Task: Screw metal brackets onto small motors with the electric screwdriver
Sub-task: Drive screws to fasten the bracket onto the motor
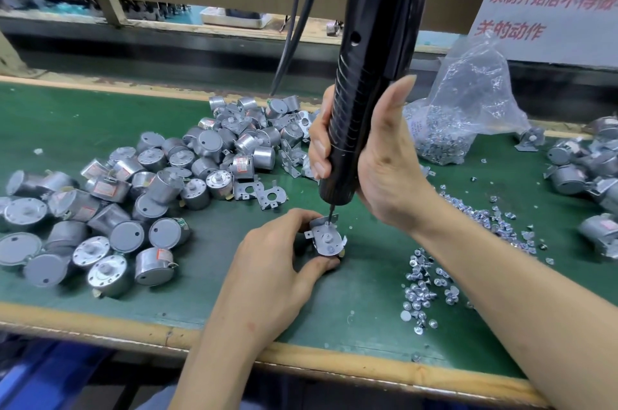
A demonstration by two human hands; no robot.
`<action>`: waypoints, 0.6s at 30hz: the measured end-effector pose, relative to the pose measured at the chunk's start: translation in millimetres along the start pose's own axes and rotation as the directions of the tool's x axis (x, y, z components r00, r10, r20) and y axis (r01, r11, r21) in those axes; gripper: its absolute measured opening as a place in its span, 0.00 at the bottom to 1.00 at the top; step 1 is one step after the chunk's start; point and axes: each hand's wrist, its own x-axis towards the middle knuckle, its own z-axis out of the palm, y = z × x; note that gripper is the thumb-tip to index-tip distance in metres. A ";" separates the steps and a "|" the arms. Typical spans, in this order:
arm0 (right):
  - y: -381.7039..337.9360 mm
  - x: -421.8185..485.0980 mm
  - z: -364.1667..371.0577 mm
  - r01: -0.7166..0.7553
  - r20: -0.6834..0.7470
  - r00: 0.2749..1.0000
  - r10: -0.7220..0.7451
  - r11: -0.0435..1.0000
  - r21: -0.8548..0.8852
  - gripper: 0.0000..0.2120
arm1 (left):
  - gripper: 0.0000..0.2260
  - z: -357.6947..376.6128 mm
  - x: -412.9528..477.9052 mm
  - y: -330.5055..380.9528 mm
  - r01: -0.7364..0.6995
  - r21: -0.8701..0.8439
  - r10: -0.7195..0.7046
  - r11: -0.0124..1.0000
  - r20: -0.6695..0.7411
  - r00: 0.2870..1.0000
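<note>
- Desk [67, 115]: green surface with a pale wooden front edge.
- Pile of motors [133, 202]: silver cylinders heaped from far left to centre, some on end, some on their sides.
- Loose brackets [267, 195]: flat metal pieces at the pile's right edge, beyond the left hand.
- Left hand [277, 262]: fingers and thumb curled round one motor [329, 238] standing on the desk, with a bracket [319, 228] on top.
- Electric screwdriver [364, 82]: black and near upright, bit down on the bracket's far edge; the right hand [384, 158] is wrapped round its lower barrel.
- Loose screws [424, 289]: scattered right of the held motor.
- Plastic bag [468, 102]: clear, holding screws, behind the right wrist.
- Bracketed motors [588, 172]: clustered at far right.
</note>
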 end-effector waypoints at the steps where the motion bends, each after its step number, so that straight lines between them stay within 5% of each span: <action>1: 0.7 0.0 0.1 0.002 0.001 1.000 -0.002 1.000 -0.004 0.30 | 0.18 -0.2 -0.1 0.1 0.001 -0.001 -0.001 1.000 0.001 1.000; 18: 4.4 -0.9 -0.5 -0.020 0.003 1.000 0.020 1.000 0.000 0.33 | 0.17 -0.3 0.0 0.3 0.007 0.006 -0.007 1.000 0.004 1.000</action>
